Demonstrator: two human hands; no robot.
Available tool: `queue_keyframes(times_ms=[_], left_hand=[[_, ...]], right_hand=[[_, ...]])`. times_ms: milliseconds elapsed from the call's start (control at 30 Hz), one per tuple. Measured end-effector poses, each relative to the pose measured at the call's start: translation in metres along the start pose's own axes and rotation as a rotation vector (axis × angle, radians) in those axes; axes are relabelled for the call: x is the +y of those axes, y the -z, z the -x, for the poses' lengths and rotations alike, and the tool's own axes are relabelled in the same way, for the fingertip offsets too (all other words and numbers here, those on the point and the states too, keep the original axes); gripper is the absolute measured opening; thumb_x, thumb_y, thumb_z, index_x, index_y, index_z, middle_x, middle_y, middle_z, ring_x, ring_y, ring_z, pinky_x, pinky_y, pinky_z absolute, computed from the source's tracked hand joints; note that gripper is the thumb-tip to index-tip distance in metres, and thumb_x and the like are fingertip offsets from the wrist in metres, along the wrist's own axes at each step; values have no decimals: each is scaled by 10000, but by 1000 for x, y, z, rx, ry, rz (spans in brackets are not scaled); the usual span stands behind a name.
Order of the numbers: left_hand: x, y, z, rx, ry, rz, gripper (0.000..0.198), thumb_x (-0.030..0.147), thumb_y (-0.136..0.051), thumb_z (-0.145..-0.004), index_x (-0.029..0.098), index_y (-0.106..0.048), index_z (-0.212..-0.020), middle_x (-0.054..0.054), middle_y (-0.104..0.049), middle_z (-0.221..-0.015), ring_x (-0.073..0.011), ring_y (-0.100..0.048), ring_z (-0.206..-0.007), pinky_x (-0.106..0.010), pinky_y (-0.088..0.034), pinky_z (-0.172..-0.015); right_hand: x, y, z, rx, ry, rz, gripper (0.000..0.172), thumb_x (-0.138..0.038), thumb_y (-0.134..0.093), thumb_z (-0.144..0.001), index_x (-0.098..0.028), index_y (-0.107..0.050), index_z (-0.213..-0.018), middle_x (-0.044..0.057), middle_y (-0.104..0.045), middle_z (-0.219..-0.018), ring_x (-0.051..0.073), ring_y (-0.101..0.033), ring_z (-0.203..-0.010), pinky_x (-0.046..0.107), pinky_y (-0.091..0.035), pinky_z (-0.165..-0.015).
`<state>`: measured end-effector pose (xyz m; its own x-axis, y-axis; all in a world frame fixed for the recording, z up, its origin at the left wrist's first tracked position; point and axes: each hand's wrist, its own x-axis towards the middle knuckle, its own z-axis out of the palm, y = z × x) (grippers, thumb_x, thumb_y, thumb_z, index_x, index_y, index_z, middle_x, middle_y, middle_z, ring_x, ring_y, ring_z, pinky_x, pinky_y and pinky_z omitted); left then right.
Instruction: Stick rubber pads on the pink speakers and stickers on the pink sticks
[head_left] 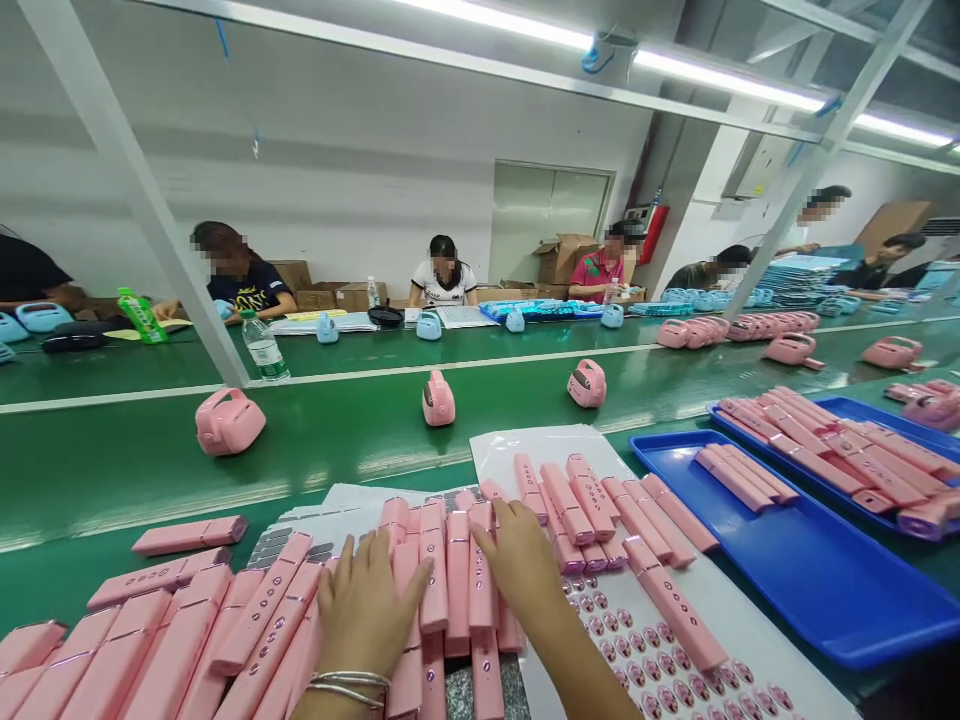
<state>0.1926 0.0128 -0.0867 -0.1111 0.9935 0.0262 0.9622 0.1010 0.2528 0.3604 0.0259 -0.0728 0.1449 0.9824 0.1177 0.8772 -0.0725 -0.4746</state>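
Note:
My left hand [369,607], with silvery bangles at the wrist, lies over a cluster of pink oblong handheld devices [433,568] with small buttons and shiny bands. Its thumb reaches across their fronts, and its fingers spread along their left side. From the right, my right hand [525,565] curls over the same cluster, its thumb against a buttoned pink device [481,575]. Between them the hands clasp several of these devices, stacked in layers; some fingertips are hidden. More pink devices [172,640] lie in rows to the left, and another pile [581,500] is right of my right hand.
White sheets with round stickers [660,660] lie at the right, beside a blue tray [817,570] with some pink devices. Pink handled speaker-like units [230,420] stand on the green bench [337,430]. A water bottle [264,345] stands near a frame post. Co-workers sit opposite.

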Motion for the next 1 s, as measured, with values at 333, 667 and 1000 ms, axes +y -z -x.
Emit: queue_keyframes(times_ms=[333,667,1000], left_hand=[[-8,9,-27,-55,20,20,652,530,-251,-845,120,-359,-1340,-163,-484,-1332,-339,-405,-1237,-569,-291,-988],[8,4,-50,-112,-32,-44,627,518,-242,-866,194,-355,-1391,-107,-314,-1477,-327,-247,-1353,-606,-232,-1034],[19,5,-49,-108,-40,-31,615,549,-253,-881,220,-388,-1382,-140,-171,-1529,-344,-111,-1395,-587,-214,-1051]], right_hand=[[-8,-6,-8,3,29,-106,369,-332,-485,-889,-133,-563,-1190,146,-623,-1081,316,-547,-1036,422,-448,-843],[-2,-14,-2,29,-9,-269,512,-305,-534,-850,-99,-470,-1313,145,-580,-1229,287,-478,-1185,403,-397,-977],[21,18,-23,66,-75,-154,462,-227,-462,-911,-122,-415,-1359,143,-591,-1190,249,-511,-1147,364,-404,-955]])
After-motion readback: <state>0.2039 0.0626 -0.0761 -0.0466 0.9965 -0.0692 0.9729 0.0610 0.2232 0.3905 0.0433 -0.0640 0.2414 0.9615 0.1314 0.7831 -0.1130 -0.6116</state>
